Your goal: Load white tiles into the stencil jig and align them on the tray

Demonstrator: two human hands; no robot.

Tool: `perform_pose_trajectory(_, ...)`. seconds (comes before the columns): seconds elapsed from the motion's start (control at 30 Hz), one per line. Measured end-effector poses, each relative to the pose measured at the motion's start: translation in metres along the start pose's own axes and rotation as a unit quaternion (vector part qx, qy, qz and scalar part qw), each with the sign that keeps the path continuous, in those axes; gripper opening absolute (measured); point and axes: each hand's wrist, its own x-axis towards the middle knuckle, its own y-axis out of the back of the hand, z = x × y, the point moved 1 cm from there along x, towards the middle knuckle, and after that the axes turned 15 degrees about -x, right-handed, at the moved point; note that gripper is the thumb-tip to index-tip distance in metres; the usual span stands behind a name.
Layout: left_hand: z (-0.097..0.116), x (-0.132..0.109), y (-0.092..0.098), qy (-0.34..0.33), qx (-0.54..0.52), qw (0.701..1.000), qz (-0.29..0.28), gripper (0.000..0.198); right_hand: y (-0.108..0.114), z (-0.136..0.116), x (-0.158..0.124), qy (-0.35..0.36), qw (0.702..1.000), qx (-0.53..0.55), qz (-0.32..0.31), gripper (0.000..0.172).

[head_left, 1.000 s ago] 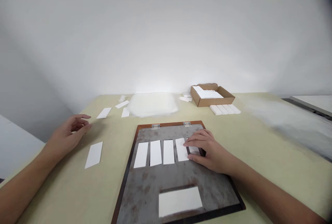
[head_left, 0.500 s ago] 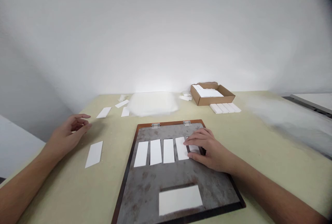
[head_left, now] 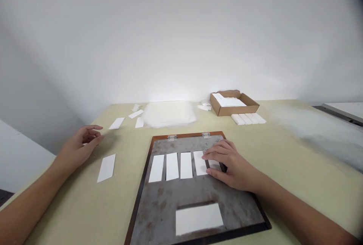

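A grey metal plate [head_left: 159, 207] in a brown frame, with hinges along its far edge, lies in front of me. Several white rectangular cards [head_left: 186, 165] sit side by side in a row across it. My right hand [head_left: 227, 163] is over the right end of this row, fingers apart. Its fingertips rest on or just above the white card [head_left: 200, 163] second from the right; the rightmost card [head_left: 214, 165] is partly covered by the hand. A larger white card [head_left: 199, 219] lies near the plate's front edge. My left hand [head_left: 82, 144] hovers over the table, loosely curled and holding nothing.
A loose white card [head_left: 106, 168] lies near my left hand, with more white pieces [head_left: 117, 123] farther back. At the back right is a cardboard box [head_left: 238, 109] holding white sheets, with stacked white strips [head_left: 248, 119] before it. A wall rises behind the table.
The whole view has shifted slightly, so everything appears a little farther right. Both hands keep nearly the same pose and place relative to the plate and cards.
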Motion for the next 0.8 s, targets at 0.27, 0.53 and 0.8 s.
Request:
perform_pose_trajectory(0.27, 0.008, -0.007, -0.003, -0.011, -0.057, 0.998, -0.011, 0.038, 0.011, -0.009, 0.01, -0.042, 0.998, -0.007, 0.047, 0.03)
perform_pose_trajectory(0.53, 0.033, -0.014, -0.005, -0.017, -0.067, 0.997, -0.018, 0.035, -0.01, -0.049, 0.046, -0.005, 1.0, -0.02, -0.008, 0.07)
perform_pose_trajectory(0.8, 0.031, -0.014, -0.009, -0.009, -0.073, 0.997, -0.03, 0.037, -0.02, -0.042, 0.038, 0.021, 0.998, -0.024, -0.048, 0.082)
